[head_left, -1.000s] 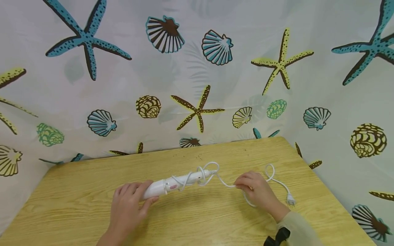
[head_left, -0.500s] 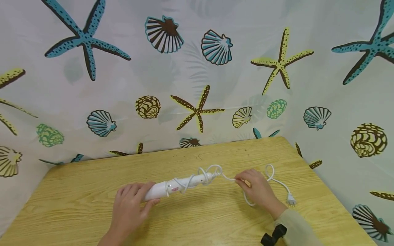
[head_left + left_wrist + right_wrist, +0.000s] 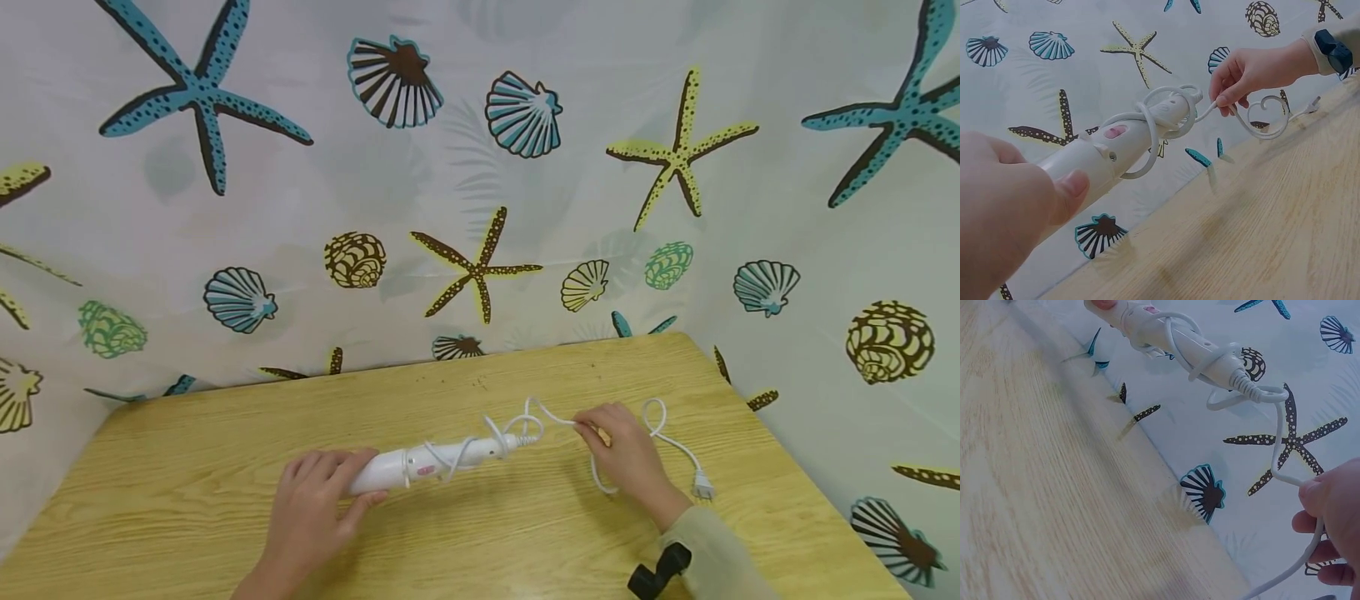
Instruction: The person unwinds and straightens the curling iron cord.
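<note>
A white wand-shaped electric appliance (image 3: 386, 471) with a pink switch (image 3: 1115, 131) is held above the table, tilted slightly up to the right in the head view. My left hand (image 3: 315, 504) grips its thick left end, thumb along the near side; the palm hides that end. Loops of its white cord (image 3: 1279, 440) wind loosely around the narrower part. To the right, my right hand (image 3: 628, 454) pinches the cord between thumb and fingers, a short way from where it leaves the appliance. Beyond that hand the cord curls on the table and ends in a two-prong plug (image 3: 703, 485).
The wooden table (image 3: 187, 467) reaches back to a white curtain (image 3: 420, 183) printed with starfish and shells, which also hangs along the right side. A black strap mount (image 3: 660, 571) sits on my right wrist.
My right hand has moved slightly up and away, drawing the cord with it. The loop near the cord end of the appliance has loosened and changed shape. The left hand stays nearly still.
</note>
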A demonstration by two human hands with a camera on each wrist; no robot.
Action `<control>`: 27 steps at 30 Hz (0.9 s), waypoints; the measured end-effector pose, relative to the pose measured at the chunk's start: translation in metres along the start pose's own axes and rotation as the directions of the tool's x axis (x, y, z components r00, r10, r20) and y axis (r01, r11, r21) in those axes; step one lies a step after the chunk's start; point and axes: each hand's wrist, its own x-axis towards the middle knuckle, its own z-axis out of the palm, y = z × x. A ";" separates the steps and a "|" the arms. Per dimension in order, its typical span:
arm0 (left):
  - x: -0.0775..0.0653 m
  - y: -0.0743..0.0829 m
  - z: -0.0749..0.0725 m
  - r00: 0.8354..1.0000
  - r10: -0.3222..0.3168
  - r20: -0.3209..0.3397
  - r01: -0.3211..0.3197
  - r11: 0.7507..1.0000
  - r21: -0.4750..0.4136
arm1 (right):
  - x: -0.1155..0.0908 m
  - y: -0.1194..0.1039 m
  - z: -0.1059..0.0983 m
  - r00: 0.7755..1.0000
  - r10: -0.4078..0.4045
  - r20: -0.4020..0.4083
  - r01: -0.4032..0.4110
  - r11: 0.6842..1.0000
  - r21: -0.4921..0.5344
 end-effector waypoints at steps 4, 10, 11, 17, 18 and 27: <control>0.000 0.001 0.000 1.000 0.004 0.012 -0.004 1.000 -0.003 | 0.002 0.001 -0.001 0.997 -0.038 -0.072 0.040 0.999 0.027; 0.000 0.001 0.001 1.000 0.018 0.006 -0.018 1.000 -0.023 | 0.004 -0.001 -0.006 0.992 -0.049 -0.118 0.053 0.998 0.032; 0.000 0.001 0.001 1.000 0.024 0.003 -0.024 0.999 -0.024 | 0.005 -0.002 -0.006 0.991 -0.050 -0.121 0.053 0.998 0.028; -0.002 0.000 0.001 0.999 0.045 0.006 -0.045 0.999 -0.016 | 0.006 -0.001 -0.006 0.985 -0.042 -0.165 0.047 0.999 0.025; -0.002 0.000 0.001 0.999 0.046 0.010 -0.046 0.999 -0.015 | 0.005 -0.001 -0.006 0.984 -0.037 -0.176 0.043 0.999 0.030; -0.004 -0.001 0.000 0.998 0.035 0.049 -0.034 0.999 -0.007 | 0.006 0.002 -0.007 0.958 -0.059 -0.280 0.093 0.990 0.108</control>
